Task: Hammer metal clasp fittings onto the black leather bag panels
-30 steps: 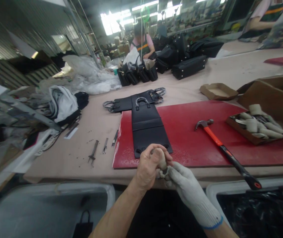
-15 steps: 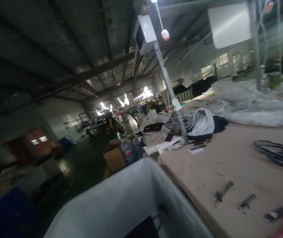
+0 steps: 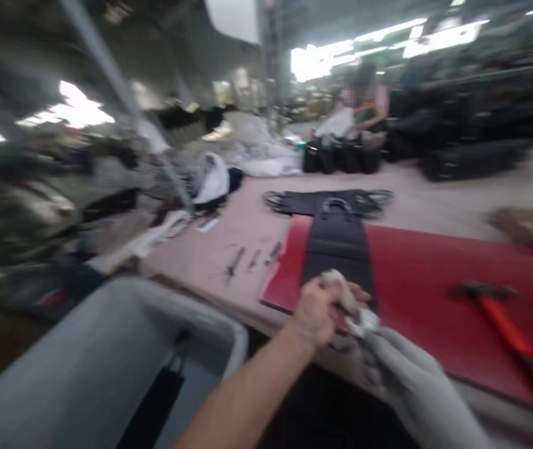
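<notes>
Left fingers (image 3: 358,295) around pale roll (image 3: 337,284)

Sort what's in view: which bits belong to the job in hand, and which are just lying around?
Job in hand: bare left hand, gloved right hand, pale wrapped piece between them, black panel on red mat.
Lying about: hammer, small metal tools, grey bin, cardboard tray.

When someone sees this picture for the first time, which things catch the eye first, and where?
The big red mat on the table stands out, with a black bag panel lying across its left part. At its near edge a bare left hand grips a pale lump, and a gloved right hand meets it; blur hides that grip. An orange-handled hammer lies on the mat to the right.
</notes>
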Motion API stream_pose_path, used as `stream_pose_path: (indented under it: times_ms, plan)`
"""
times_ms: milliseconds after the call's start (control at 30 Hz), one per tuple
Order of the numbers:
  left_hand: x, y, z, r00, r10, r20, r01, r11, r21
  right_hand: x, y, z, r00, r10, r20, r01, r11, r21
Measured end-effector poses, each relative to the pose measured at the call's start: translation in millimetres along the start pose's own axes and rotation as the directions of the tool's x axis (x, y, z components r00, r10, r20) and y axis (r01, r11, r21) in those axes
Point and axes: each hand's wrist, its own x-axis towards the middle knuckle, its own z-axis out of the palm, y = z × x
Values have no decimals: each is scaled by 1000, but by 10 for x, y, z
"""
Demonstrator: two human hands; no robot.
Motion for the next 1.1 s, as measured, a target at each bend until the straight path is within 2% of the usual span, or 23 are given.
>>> stream_pose_path:
  times_ms: [67,100,167,200,300,500,800,900,1100]
  plan:
    - [23,-296,48,992,-78,-96,73,996,-54,-334,63,-292,969,247,-28,-238,953,188]
    - [41,-360,41,986,-104,-130,95,993,-75,-436,75,-352,939,343,-14,-318,886,339]
    - [63,-399,25,970,-188,-151,175,980,-95,-536,79,-374,897,442,9,-369,738,565]
    - [57,-398,28,963,-221,-151,208,973,-98,-556,72,-360,889,457,-1,-362,706,609]
    - [-16,-420,73,951,-268,-154,256,962,-93,-591,28,-312,894,444,-57,-296,682,668]
    - [-103,-584,155,956,-246,-161,229,966,-117,-689,-23,-341,896,428,-115,-224,661,716]
    - [-197,-555,254,973,-229,-45,227,973,-44,-825,-135,-403,871,477,-117,-227,602,766]
    - [-238,-553,313,971,-241,-9,240,970,-29,-858,-120,-381,879,460,-129,-195,592,782]
    - [-348,-642,407,961,-277,-5,276,960,-55,-876,-67,-275,867,403,-292,-34,634,773]
